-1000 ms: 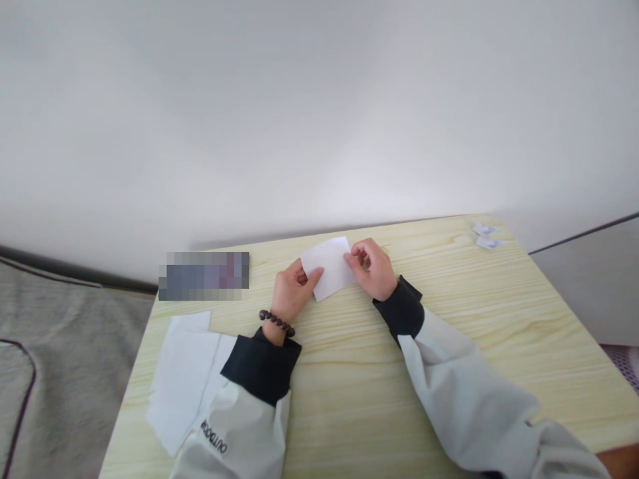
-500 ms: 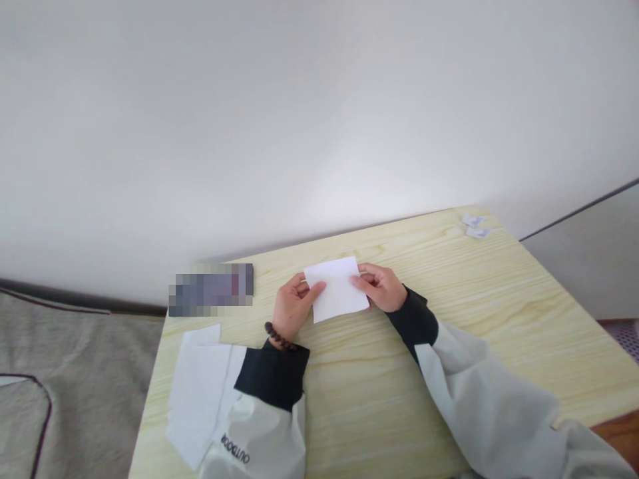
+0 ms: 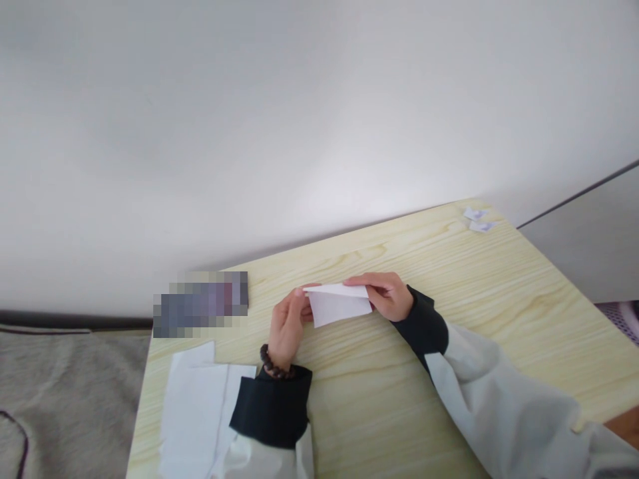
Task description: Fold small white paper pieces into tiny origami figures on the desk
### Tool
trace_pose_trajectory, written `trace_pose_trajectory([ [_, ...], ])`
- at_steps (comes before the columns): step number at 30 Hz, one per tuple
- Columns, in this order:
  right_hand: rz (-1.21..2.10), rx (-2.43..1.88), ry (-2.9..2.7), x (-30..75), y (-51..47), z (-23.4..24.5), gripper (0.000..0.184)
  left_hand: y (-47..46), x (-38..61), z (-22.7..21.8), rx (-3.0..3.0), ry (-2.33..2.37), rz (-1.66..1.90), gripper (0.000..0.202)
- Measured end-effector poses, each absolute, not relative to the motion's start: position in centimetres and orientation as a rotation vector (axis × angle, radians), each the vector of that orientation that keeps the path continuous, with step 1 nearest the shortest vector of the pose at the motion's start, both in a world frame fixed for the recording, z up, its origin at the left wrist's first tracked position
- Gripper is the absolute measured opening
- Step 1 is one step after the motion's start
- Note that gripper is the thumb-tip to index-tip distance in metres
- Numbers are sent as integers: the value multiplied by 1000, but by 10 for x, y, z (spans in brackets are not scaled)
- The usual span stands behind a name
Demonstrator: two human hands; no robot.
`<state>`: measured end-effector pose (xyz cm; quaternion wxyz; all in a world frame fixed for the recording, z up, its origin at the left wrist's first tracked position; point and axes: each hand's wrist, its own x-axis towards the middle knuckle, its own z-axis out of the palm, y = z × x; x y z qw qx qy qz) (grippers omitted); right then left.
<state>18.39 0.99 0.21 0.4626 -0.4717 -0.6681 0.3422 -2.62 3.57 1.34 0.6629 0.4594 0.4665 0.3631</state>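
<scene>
A small white sheet of paper (image 3: 341, 310) is held up between both hands above the wooden table. Its far edge is bent over toward me, making a narrow flap along the top. My left hand (image 3: 288, 324), with a dark bead bracelet at the wrist, pinches the left end of that flap between thumb and fingers. My right hand (image 3: 387, 295) grips the right end, its fingers stretched along the top of the fold and its thumb partly hidden. The lower part of the paper hangs free toward me.
Several white paper sheets (image 3: 192, 412) lie on the table's left side, beside my left sleeve. A blurred-out dark flat object (image 3: 200, 305) lies behind them. Two small folded paper pieces (image 3: 482, 227) sit at the far right corner. A white wall (image 3: 319, 133) rises behind the table (image 3: 499, 306).
The paper's far edge has been folded over toward me; before, the sheet was flat. My right hand's fingers have moved onto the top edge, and my left thumb has shifted to the left corner.
</scene>
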Motion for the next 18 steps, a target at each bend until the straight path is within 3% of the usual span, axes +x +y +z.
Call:
trace_pose_trajectory([
  [3,691,-1143,-1771,184,11,5,33,35,-26,15,1033,1004,828,64],
  [8,742,-1168,-1754,183,10,6,32,35,-21,18,1264,1220,797,40],
  [13,1037,-1218,-1540,183,6,6,36,35,-19,17,1220,1151,818,34],
  [18,923,-1344,-1592,180,7,8,28,34,-19,15,1216,1134,815,33],
])
